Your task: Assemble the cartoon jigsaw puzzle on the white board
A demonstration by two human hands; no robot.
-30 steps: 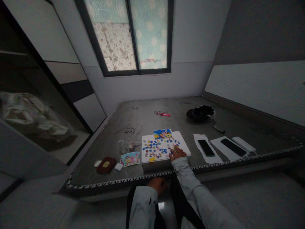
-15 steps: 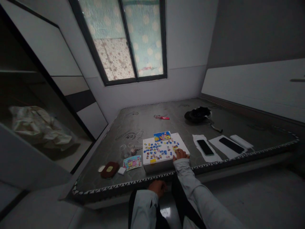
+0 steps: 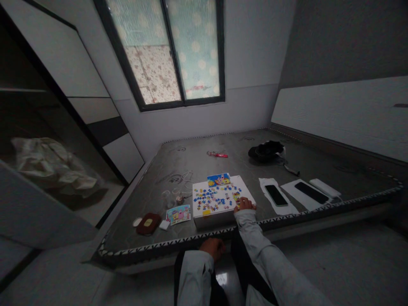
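Observation:
A white box [image 3: 212, 222] lies flat near the bed's front edge, with several small jigsaw puzzle pieces [image 3: 208, 198], mostly blue, scattered over its top. My right hand [image 3: 245, 204] rests on the box's right front part, its fingers bent down at a puzzle piece beside a small yellow cluster of pieces [image 3: 236, 196]. The fingers partly hide that piece. A blue cartoon picture card [image 3: 218, 179] lies at the back of the box top. Below the bed edge, my left hand [image 3: 213, 247] is by my legs, apart from the box, with curled fingers and nothing visible in them.
Left of the box lie a second cartoon card [image 3: 178, 214], a brown pouch [image 3: 148, 224], a small white square item [image 3: 164, 225] and a white cord [image 3: 186, 178]. To the right are a phone [image 3: 276, 195], a dark slab [image 3: 311, 193] and a black cap [image 3: 266, 151]. A red item [image 3: 218, 154] lies behind.
The view has shifted slightly, so everything sits a little further right and higher. My right hand stays at nearly the same spot on the box; my left hand has hardly moved.

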